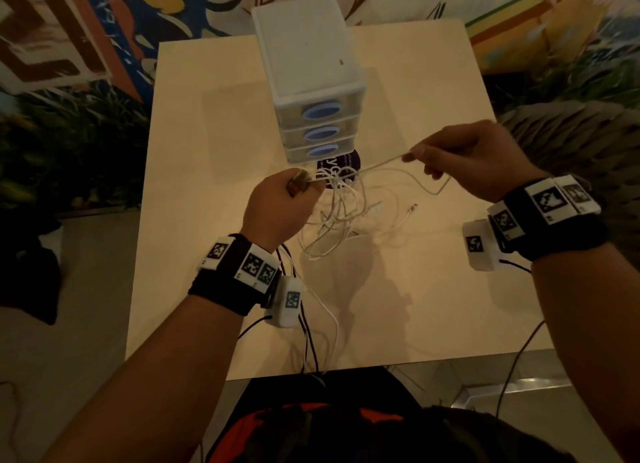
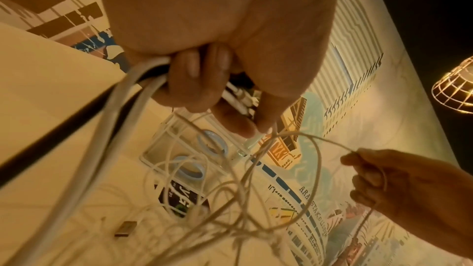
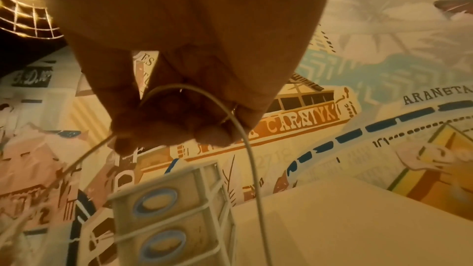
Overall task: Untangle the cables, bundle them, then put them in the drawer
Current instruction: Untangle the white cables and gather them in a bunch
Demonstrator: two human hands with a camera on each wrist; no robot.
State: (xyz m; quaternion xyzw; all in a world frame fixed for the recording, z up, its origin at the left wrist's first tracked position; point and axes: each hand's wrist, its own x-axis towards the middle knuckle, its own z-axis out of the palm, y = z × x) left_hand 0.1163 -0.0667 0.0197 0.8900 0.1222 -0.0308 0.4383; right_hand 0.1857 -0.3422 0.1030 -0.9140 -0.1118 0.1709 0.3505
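A tangle of thin white cables (image 1: 341, 216) hangs from both hands above the middle of the table and trails onto it. My left hand (image 1: 277, 203) grips a bunch of cable strands in a fist, with its fingers (image 2: 194, 72) curled around them. My right hand (image 1: 460, 157) pinches a single strand and holds it taut toward the left hand; the strand (image 3: 245, 141) loops under its fingers. A loose USB plug (image 1: 413, 207) lies on the table, also seen as a plug (image 2: 125, 229) below the left hand. The white three-drawer unit (image 1: 311, 78) stands behind, all drawers shut.
The pale table (image 1: 207, 185) has a dark round sticker (image 1: 341, 163) in front of the drawer unit. Black wires from the wrist cameras hang over the near table edge (image 1: 311, 351). A painted mural wall (image 3: 384, 108) rises beyond the table.
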